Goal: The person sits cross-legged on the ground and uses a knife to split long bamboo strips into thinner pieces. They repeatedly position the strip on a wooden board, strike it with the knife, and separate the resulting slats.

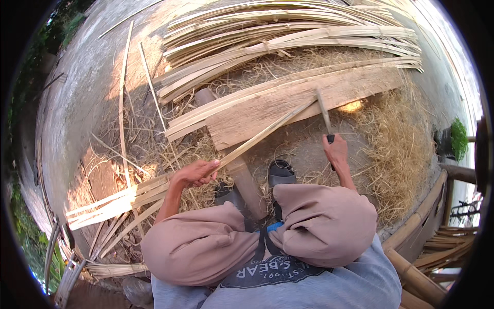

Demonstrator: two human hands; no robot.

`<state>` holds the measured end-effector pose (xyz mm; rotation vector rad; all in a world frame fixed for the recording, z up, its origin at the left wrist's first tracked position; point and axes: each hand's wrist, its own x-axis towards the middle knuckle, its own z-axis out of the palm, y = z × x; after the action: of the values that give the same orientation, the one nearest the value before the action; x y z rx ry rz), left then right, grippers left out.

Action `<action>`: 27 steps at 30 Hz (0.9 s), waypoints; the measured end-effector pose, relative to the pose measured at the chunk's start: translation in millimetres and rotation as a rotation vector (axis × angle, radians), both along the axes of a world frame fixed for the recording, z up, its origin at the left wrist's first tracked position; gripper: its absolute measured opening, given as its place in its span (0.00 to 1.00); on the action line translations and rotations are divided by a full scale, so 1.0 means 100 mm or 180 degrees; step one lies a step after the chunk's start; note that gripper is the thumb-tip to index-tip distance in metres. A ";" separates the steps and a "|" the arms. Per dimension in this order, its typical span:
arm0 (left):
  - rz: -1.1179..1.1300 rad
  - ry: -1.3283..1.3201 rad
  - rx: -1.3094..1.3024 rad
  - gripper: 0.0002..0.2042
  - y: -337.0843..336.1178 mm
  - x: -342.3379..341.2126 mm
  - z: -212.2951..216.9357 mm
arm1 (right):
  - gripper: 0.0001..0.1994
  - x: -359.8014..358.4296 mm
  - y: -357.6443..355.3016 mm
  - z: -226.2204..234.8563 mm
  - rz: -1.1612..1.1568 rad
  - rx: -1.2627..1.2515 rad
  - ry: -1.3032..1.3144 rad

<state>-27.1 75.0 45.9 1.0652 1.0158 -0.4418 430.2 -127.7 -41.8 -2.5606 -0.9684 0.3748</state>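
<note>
My left hand [196,174] is closed around the near end of a long, pale bamboo strip [266,131]. The strip slants up to the right, its far end by the edge of a flat wooden board [257,114]. In my right hand [335,148] is the dark handle of a knife [323,109]. Its narrow blade points away from me, with the tip close to the strip's far end. I cannot tell whether blade and strip touch. A round bamboo pole [247,186] lies between my feet, running under the board.
Bundles of split bamboo strips [288,38] lie beyond the board, and more strips [121,203] rest at the left. Curly shavings [393,154] cover the ground on the right. A bamboo rail [417,219] stands at the lower right, near a green plant [458,139].
</note>
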 end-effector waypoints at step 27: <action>0.4256 -0.0405 0.0682 0.23 -1.50 -0.86 -0.45 | 0.22 -2.80 1.10 0.75 0.3423 -0.0229 0.1858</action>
<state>-112.9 -75.4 1.4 0.3925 1.4300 0.8207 150.1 -17.3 32.9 -1.5532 -1.9674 1.3355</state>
